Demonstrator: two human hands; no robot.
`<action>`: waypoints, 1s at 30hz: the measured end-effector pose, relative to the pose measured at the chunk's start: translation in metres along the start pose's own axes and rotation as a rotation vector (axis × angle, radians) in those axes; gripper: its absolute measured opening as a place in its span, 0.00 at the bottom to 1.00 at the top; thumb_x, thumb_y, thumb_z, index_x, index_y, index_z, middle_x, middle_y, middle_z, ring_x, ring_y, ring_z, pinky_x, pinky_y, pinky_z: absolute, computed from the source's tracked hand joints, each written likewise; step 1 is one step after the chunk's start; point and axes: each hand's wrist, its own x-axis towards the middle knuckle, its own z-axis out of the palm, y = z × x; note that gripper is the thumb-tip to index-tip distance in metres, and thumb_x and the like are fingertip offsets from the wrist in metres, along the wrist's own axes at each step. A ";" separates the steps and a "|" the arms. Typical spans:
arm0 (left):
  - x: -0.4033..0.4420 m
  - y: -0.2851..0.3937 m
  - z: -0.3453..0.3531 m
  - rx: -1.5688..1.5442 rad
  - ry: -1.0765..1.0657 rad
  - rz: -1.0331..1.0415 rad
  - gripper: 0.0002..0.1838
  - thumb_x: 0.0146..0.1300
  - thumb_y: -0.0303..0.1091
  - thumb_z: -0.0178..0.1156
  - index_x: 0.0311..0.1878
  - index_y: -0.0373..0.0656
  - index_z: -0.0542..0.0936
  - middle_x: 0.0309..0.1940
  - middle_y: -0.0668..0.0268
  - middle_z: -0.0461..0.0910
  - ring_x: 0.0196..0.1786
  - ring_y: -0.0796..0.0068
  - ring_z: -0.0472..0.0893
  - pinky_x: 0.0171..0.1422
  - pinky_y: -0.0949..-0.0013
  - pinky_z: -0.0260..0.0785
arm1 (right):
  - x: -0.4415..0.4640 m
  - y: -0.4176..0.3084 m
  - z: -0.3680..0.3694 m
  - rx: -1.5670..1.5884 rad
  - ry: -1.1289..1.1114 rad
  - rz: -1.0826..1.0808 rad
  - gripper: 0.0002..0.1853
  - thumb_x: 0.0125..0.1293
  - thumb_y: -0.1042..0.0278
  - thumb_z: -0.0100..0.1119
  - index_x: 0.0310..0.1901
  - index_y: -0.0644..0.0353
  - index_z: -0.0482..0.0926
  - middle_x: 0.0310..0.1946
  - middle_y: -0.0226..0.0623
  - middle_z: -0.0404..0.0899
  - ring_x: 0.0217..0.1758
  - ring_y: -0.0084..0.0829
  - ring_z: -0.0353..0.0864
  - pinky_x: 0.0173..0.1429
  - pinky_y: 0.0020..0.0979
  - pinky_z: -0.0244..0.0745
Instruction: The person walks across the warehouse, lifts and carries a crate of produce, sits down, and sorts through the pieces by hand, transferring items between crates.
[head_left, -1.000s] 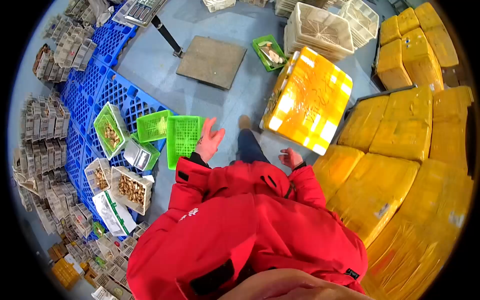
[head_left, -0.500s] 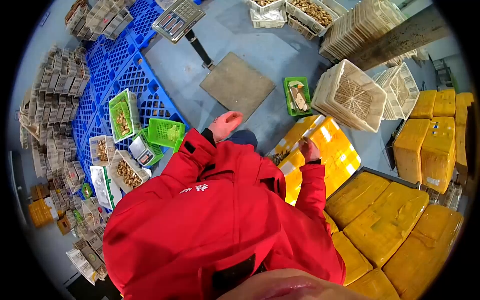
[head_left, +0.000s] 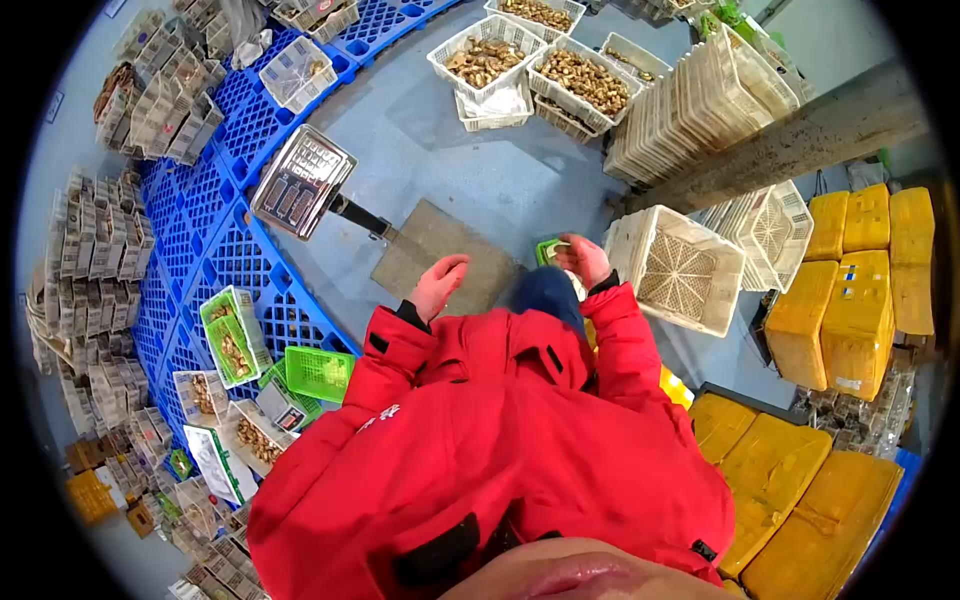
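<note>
My left hand (head_left: 438,287) is held out over the near edge of the flat floor scale platform (head_left: 440,250), fingers apart and nothing in it. My right hand (head_left: 584,260) hangs beside the small green basket (head_left: 548,252), its fingers spread; I see no object held in it. That basket is mostly hidden behind the hand and my leg. A weighing display (head_left: 303,182) on a black post stands beyond my left hand. Just right of my right hand is a stack of white crates (head_left: 690,268).
Crates of brown shellfish-like pieces (head_left: 583,84) stand at the far side. A slanting pillar (head_left: 780,150) crosses the upper right. Yellow taped boxes (head_left: 762,470) line the right. Blue pallets (head_left: 190,230) and a green basket (head_left: 318,374) lie left.
The view has shifted forward past the yellow-and-white box, now mostly hidden under my right sleeve. My right hand has moved from above that box to beside the small green basket.
</note>
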 end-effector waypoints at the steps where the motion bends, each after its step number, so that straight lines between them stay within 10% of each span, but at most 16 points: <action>1: 0.007 0.007 -0.003 0.029 0.034 -0.031 0.20 0.67 0.41 0.54 0.57 0.40 0.74 0.46 0.70 0.76 0.46 0.82 0.72 0.53 0.76 0.64 | 0.017 -0.012 -0.007 0.035 -0.010 0.012 0.21 0.67 0.54 0.52 0.55 0.60 0.73 0.39 0.37 0.80 0.35 0.26 0.80 0.38 0.26 0.76; 11: 0.133 0.036 -0.047 -0.218 0.333 -0.002 0.19 0.66 0.31 0.54 0.59 0.37 0.70 0.46 0.69 0.74 0.46 0.82 0.71 0.53 0.79 0.63 | 0.213 -0.055 -0.056 -0.054 0.044 0.395 0.23 0.67 0.51 0.47 0.55 0.59 0.72 0.47 0.47 0.78 0.46 0.39 0.78 0.50 0.38 0.73; 15: 0.229 0.052 -0.067 -0.353 0.461 0.085 0.28 0.65 0.34 0.56 0.67 0.43 0.61 0.53 0.68 0.69 0.49 0.80 0.70 0.53 0.74 0.67 | 0.334 -0.032 -0.088 -0.286 -0.204 0.423 0.21 0.66 0.54 0.45 0.52 0.62 0.71 0.41 0.48 0.77 0.40 0.42 0.76 0.41 0.41 0.71; 20: 0.348 0.130 -0.083 -0.349 0.486 0.019 0.32 0.67 0.42 0.53 0.71 0.48 0.55 0.66 0.66 0.55 0.61 0.68 0.65 0.42 0.70 0.75 | 0.451 -0.069 -0.095 0.650 -0.571 0.647 0.20 0.66 0.58 0.41 0.54 0.61 0.67 0.46 0.55 0.74 0.47 0.48 0.75 0.45 0.44 0.71; 22: 0.384 0.182 -0.099 -0.302 0.425 -0.103 0.30 0.68 0.44 0.51 0.70 0.47 0.56 0.71 0.63 0.52 0.67 0.62 0.64 0.39 0.69 0.76 | 0.498 -0.093 -0.090 -0.260 -0.747 0.174 0.21 0.66 0.57 0.40 0.55 0.61 0.66 0.47 0.57 0.73 0.48 0.48 0.74 0.47 0.44 0.70; 24: 0.405 0.200 -0.126 -0.331 0.401 -0.134 0.29 0.68 0.46 0.50 0.67 0.41 0.61 0.66 0.59 0.61 0.65 0.61 0.66 0.39 0.68 0.77 | 0.543 -0.125 -0.074 0.521 -0.776 0.633 0.22 0.66 0.56 0.38 0.54 0.62 0.66 0.48 0.57 0.73 0.47 0.49 0.73 0.46 0.43 0.71; 27: 0.435 0.248 -0.160 -0.306 0.530 -0.071 0.27 0.69 0.47 0.48 0.63 0.37 0.65 0.62 0.57 0.67 0.62 0.59 0.70 0.47 0.64 0.76 | 0.629 -0.174 -0.029 0.670 -0.835 0.658 0.21 0.65 0.55 0.37 0.50 0.63 0.68 0.43 0.55 0.73 0.43 0.49 0.72 0.42 0.43 0.69; 30: 0.467 0.289 -0.208 -0.262 0.553 0.002 0.27 0.70 0.48 0.46 0.63 0.38 0.66 0.62 0.55 0.67 0.62 0.58 0.70 0.52 0.60 0.73 | 0.703 -0.235 0.049 -0.085 -0.419 0.462 0.22 0.67 0.54 0.38 0.53 0.59 0.70 0.42 0.49 0.76 0.41 0.45 0.74 0.43 0.42 0.72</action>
